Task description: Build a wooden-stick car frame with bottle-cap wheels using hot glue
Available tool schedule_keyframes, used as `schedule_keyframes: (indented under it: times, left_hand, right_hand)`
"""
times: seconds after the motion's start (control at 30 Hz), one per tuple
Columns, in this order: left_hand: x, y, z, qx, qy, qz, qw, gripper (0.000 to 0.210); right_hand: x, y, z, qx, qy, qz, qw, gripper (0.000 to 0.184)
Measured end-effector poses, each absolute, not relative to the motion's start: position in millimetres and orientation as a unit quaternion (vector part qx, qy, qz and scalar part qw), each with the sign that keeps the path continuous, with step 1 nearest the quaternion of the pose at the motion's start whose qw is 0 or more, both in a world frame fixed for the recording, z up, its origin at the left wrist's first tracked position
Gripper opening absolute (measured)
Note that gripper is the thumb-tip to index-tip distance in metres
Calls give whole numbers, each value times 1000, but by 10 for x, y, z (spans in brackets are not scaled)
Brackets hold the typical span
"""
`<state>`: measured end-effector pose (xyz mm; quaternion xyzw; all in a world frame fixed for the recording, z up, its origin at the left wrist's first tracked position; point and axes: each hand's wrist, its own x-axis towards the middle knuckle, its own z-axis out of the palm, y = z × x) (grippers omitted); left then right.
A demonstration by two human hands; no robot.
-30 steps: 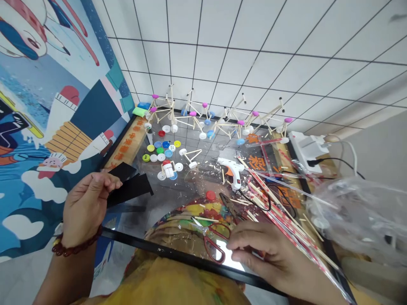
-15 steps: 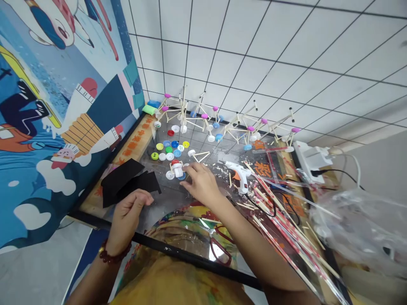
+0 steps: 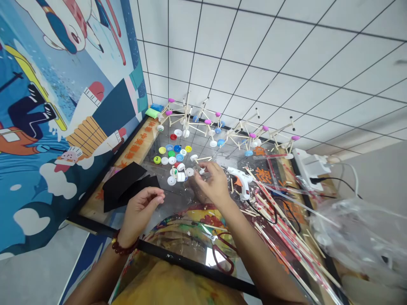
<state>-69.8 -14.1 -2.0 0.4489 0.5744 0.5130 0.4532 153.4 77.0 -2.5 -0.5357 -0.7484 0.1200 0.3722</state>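
Observation:
My right hand [image 3: 215,185] is over the middle of the table, its thumb and fingers bent toward each other. Something small and whitish shows at its fingertips, too unclear to name. Just beyond lies a frame of thin wooden sticks [image 3: 204,159] with a white bottle cap [image 3: 193,157] at one end. To the left sits a cluster of white caps [image 3: 181,176] joined with sticks. My left hand [image 3: 143,210] hovers near the front edge, fingers curled against the thumb, with nothing visible in them. Sheets of black card [image 3: 124,182] lie beside it.
Loose coloured bottle caps [image 3: 171,153] lie beyond my hands. Several stick-and-cap figures [image 3: 219,127] line the back edge. At right are a white glue gun [image 3: 240,180], striped packs of sticks [image 3: 286,228], a power strip [image 3: 310,167] and a plastic bag [image 3: 359,228]. Scissors [image 3: 221,250] lie in front.
My right hand has moved right, away from the joined white caps to beside the stick frame. My left hand has shifted slightly right. The view has moved a little.

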Motion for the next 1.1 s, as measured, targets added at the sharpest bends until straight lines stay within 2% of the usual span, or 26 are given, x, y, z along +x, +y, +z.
schedule_keyframes:
  times: [0.1, 0.17, 0.27, 0.33, 0.47, 0.57, 0.67, 0.93, 1.1]
  left_hand:
    - [-679, -71, -54, 446, 570, 534, 436, 21]
    - [-684, -65, -84, 444, 570, 541, 430, 20]
    - [-700, -99, -119, 445, 573, 537, 431, 17]
    - [-713, -126, -133, 445, 578, 534, 428, 16]
    - [-741, -141, -138, 441, 581, 538, 422, 16]
    - [-756, -129, -130, 439, 581, 539, 423, 16]
    - [-756, -125, -121, 437, 578, 541, 427, 15]
    - [-763, -159, -172, 433, 580, 538, 432, 12]
    - [-738, -111, -166, 489, 580, 510, 406, 11]
  right_hand:
    - [1465, 709, -16, -532, -783, 103, 305, 39]
    - [1364, 661, -40, -520, -815, 86, 241, 48]
    - [1248, 640, -105, -502, -843, 62, 185, 43]
    - [1232, 682, -139, -503, -843, 60, 179, 35]
    - [1292, 890, -140, -527, -807, 114, 240, 30]
    - [1338, 1107, -136, -549, -751, 226, 291, 30]
    - [1359, 1296, -164, -553, -713, 304, 305, 33]
    - [1388, 1304, -153, -543, -690, 342, 334, 33]
    - [1475, 1144, -123, -533, -626, 380, 424, 32]
